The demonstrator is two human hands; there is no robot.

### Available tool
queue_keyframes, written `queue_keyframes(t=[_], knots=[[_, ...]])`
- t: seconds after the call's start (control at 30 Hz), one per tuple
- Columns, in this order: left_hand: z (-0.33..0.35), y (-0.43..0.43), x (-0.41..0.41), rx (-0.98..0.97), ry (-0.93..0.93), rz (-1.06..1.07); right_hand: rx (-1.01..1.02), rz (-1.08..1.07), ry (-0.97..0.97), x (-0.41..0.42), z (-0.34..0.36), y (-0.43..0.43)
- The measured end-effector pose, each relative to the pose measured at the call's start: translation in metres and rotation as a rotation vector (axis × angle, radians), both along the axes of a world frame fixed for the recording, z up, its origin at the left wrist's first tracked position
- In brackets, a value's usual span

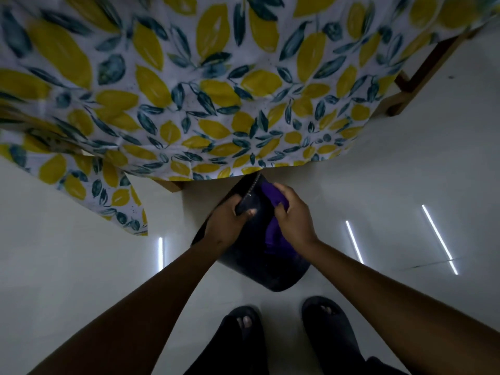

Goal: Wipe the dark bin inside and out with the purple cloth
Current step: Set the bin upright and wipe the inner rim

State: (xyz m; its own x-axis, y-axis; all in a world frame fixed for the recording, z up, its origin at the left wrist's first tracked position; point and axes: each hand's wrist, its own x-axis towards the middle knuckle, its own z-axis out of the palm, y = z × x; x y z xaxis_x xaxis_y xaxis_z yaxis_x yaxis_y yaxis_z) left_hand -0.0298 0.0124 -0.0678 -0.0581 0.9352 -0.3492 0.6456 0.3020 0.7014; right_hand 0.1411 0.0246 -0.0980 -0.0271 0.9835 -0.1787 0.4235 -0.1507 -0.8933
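Purple cloth (pixel 273 235) gripped in right hand (pixel 293 217), against dark bin (pixel 270 267), left hand (pixel 227 223) clutching the rim

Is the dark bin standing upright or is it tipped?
Tipped: the dark bin shows its outer wall to the camera, rim tilted away, gripped by the left hand.

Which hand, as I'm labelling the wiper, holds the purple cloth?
The right hand: it grips the purple cloth against the dark bin, while the left hand grips the bin's rim.
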Motion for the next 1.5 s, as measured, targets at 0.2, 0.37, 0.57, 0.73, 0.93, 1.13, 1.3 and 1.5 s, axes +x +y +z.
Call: queue_keyframes(t=[0.2,0.37,0.57,0.73,0.93,1.13,1.3,1.5], knots=[[0.021,-0.011,0.025,0.019,0.167,-0.162,0.006,0.14,-0.116,0.013,0.013,0.008],[0.015,-0.029,0.038,0.105,0.222,-0.294,-0.207,-0.136,-0.143,0.031,0.005,0.001],[0.0,-0.046,0.043,0.097,0.346,-0.497,-0.28,-0.596,0.183,0.07,0.027,0.014],[-0.012,-0.066,0.046,-0.015,0.375,-0.745,-0.175,-0.571,0.307,0.093,0.055,0.037],[-0.019,-0.068,0.038,-0.104,0.407,-0.852,-0.056,-0.365,0.132,0.082,0.05,0.039],[-0.027,-0.073,0.039,-0.157,0.443,-0.953,0.097,-0.004,-0.155,0.044,0.018,0.012],[-0.036,-0.077,0.035,-0.171,0.432,-0.937,0.234,0.1,-0.221,0.033,0.02,0.003],[-0.042,-0.076,0.032,-0.206,0.395,-0.936,0.341,0.359,-0.4,0.03,0.011,-0.003]])
